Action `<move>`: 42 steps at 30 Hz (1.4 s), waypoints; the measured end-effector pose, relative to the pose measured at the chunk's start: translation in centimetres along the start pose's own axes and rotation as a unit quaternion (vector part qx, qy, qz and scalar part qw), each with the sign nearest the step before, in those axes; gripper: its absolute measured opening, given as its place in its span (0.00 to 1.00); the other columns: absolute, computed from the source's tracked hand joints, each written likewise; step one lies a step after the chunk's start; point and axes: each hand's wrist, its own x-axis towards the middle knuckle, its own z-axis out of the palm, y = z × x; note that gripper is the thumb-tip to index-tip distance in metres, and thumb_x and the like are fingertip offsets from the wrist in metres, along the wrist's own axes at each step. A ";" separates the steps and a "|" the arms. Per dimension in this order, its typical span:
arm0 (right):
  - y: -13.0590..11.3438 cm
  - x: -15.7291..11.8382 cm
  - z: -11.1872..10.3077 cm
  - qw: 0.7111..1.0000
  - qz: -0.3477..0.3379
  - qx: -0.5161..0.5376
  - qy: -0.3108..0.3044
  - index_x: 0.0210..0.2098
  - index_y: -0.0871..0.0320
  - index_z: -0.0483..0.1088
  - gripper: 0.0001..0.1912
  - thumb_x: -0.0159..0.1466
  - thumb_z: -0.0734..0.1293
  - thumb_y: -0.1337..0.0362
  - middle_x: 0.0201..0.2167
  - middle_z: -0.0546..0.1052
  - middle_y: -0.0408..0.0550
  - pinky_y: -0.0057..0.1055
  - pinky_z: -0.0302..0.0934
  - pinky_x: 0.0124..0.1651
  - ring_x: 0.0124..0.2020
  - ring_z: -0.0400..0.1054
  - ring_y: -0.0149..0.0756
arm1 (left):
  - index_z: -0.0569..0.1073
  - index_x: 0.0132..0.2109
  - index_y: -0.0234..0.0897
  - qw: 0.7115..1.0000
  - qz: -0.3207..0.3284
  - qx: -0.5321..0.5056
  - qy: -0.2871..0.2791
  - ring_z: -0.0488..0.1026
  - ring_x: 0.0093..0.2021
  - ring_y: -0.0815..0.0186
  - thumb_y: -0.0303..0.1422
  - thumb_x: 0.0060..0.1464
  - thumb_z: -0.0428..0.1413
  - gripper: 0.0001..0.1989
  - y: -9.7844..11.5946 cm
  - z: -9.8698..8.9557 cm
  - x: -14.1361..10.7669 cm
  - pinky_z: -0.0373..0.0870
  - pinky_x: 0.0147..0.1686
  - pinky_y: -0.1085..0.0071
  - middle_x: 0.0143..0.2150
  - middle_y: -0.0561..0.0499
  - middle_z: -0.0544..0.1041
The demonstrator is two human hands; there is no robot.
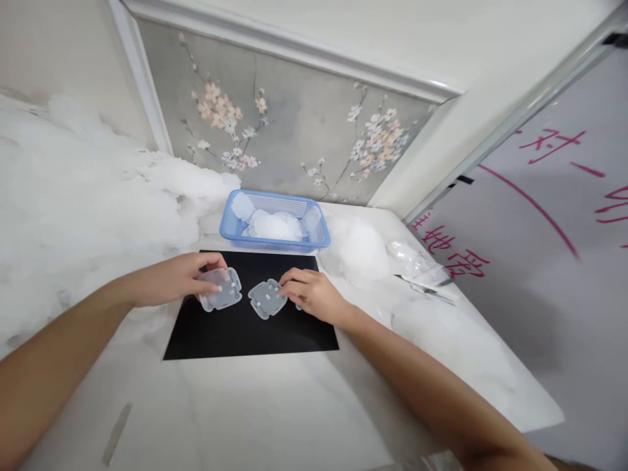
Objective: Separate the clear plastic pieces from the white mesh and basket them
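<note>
My left hand (199,278) pinches a translucent plastic piece (226,299) with rounded corners, notched edges and small white marks, thumb across its face. To the right is a similar translucent piece (267,299), above or on the black mat (255,343); I cannot tell which. My right hand (311,294) has its fingertips closed at that second piece's right edge. Under the right hand a small bit of another clear piece peeks out, mostly hidden by the fingers.
A blue basket (275,247) behind the mat contains several whitish translucent pieces. White heaps (363,252) lie to its right, and a big white pile (88,196) rises on the left. Clear plastic bags (417,258) lie near the table's right edge, beside a whiteboard (549,261).
</note>
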 end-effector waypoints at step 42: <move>-1.4 -0.4 -2.2 0.682 0.460 0.565 0.068 0.32 0.56 0.71 0.18 0.54 0.75 0.50 0.21 0.69 0.37 0.24 0.49 0.21 0.18 0.57 0.25 | 0.75 0.56 0.44 0.848 0.011 -0.528 0.053 0.71 0.62 0.48 0.54 0.63 0.46 0.27 0.8 6.3 4.1 0.71 0.57 0.51 0.61 0.43 0.77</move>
